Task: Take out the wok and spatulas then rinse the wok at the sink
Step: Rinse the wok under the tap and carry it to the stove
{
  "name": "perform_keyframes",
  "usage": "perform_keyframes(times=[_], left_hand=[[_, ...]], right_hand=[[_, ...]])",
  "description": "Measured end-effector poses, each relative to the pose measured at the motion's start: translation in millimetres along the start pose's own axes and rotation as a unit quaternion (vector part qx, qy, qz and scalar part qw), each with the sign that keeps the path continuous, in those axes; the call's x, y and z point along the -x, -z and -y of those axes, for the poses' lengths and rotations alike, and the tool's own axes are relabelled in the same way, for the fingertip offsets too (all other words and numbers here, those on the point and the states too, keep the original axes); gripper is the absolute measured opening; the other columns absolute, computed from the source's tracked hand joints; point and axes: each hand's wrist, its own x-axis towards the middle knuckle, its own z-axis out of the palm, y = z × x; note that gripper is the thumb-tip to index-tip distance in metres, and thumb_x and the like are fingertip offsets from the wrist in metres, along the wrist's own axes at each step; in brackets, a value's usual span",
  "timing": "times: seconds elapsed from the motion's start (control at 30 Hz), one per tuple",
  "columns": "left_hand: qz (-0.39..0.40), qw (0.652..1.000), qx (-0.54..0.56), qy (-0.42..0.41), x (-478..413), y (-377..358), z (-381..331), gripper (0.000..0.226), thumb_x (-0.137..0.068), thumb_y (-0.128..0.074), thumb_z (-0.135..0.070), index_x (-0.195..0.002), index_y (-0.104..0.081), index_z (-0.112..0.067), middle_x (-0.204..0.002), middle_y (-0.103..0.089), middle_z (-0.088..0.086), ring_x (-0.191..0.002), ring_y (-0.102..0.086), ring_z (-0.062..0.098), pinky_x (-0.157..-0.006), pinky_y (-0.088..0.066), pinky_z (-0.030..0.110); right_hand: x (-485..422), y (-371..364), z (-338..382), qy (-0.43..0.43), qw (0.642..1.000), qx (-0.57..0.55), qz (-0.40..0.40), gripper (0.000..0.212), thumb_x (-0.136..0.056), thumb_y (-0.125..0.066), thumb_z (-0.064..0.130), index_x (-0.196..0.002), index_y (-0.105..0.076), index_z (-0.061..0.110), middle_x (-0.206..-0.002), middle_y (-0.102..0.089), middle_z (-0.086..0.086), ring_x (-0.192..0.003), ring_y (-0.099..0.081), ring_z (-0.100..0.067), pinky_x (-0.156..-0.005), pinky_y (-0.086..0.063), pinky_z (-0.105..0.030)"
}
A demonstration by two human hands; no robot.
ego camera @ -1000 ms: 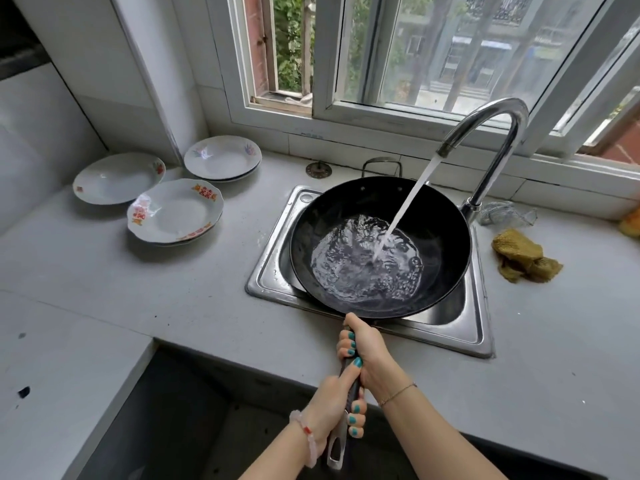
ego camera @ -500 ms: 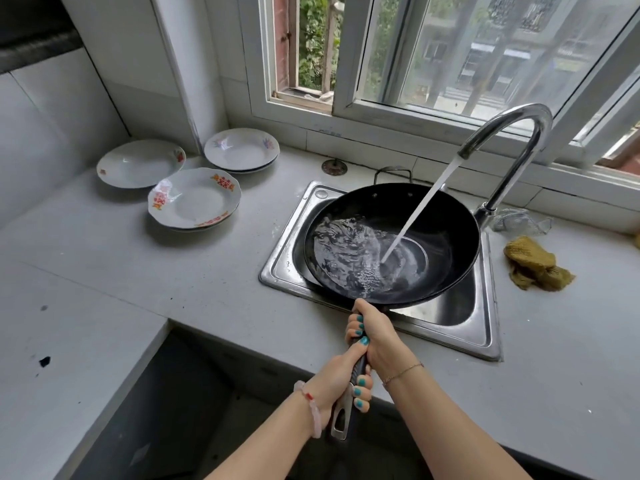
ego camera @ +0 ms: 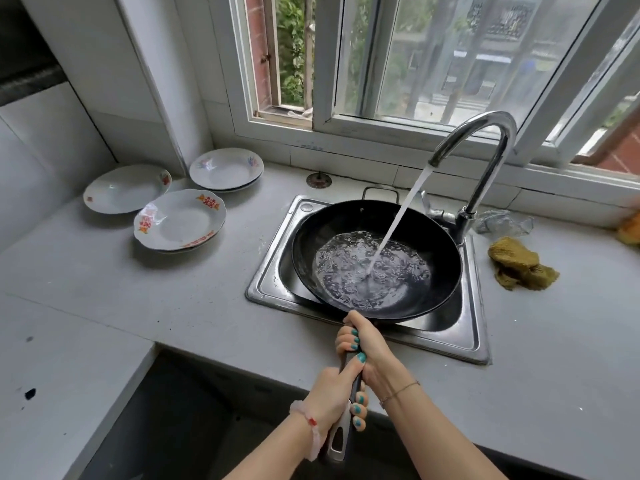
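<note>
The black wok (ego camera: 440,244) hangs over the steel sink (ego camera: 474,337), with water pooled and churning in its bottom. A stream from the chrome faucet (ego camera: 485,161) falls into the middle of it. Both my hands grip the wok's long handle. My right hand (ego camera: 363,344) holds it close to the wok's rim. My left hand (ego camera: 332,393) holds it lower down, near the metal end loop. No spatulas are in view.
Three white plates (ego camera: 180,220) sit on the grey counter (ego camera: 104,289) at the left. A yellow-brown rag (ego camera: 519,265) lies right of the sink, with crumpled clear plastic (ego camera: 502,221) behind it. The window sill runs behind the faucet.
The wok has tilted back level, so the water now pools in the middle instead of on the left side. Both hands keep their grip on the handle.
</note>
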Motion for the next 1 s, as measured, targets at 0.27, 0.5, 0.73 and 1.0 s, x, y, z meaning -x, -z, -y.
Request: perform_keyframes(times=[0.27,0.5,0.73,1.0], left_hand=[[-0.079,0.996,-0.017,-0.045,7.4,6.6,5.6,0.039,-0.093,-0.047,-0.038,-0.067,-0.046,-0.01,-0.041,-0.045,0.0,-0.031,-0.041,0.012,-0.037,-0.037,0.021],[-0.139,0.983,-0.087,-0.082,21.4,16.7,0.0,0.033,-0.092,-0.047,-0.038,-0.071,-0.05,-0.012,-0.043,-0.048,-0.003,-0.034,-0.044,0.012,-0.039,-0.04,0.023],[-0.12,0.989,-0.046,-0.069,33.6,21.7,-10.8,0.031,-0.091,-0.049,-0.037,-0.073,-0.049,-0.011,-0.046,-0.048,-0.001,-0.035,-0.043,0.012,-0.039,-0.041,0.022],[-0.054,0.995,0.023,-0.084,42.7,17.2,-31.3,0.027,-0.091,-0.055,-0.021,-0.07,-0.046,-0.005,-0.042,-0.047,0.002,-0.031,-0.043,0.012,-0.035,-0.039,0.019]], right_hand=[[-5.7,-8.9,-9.2,-0.069,0.993,-0.023,0.091,0.052,-0.091,-0.037,0.013,-0.039,-0.028,0.018,-0.034,-0.02,0.007,-0.022,-0.018,-0.005,-0.022,-0.018,-0.013],[-6.5,-26.9,-17.6,-0.133,0.971,-0.093,0.178,0.036,-0.077,-0.042,0.008,-0.052,-0.021,0.023,-0.044,-0.012,0.01,-0.033,-0.009,-0.005,-0.025,-0.017,-0.015],[-2.3,-40.1,-18.8,-0.144,0.974,-0.079,0.157,0.038,-0.074,-0.044,0.01,-0.038,-0.031,0.014,-0.031,-0.023,0.005,-0.028,-0.012,-0.004,-0.025,-0.019,-0.014],[9.6,-54.9,-0.6,-0.16,0.976,-0.063,0.135,0.039,-0.071,-0.042,0.009,-0.035,-0.028,0.017,-0.03,-0.019,0.006,-0.018,-0.023,-0.009,-0.024,-0.021,-0.014]])
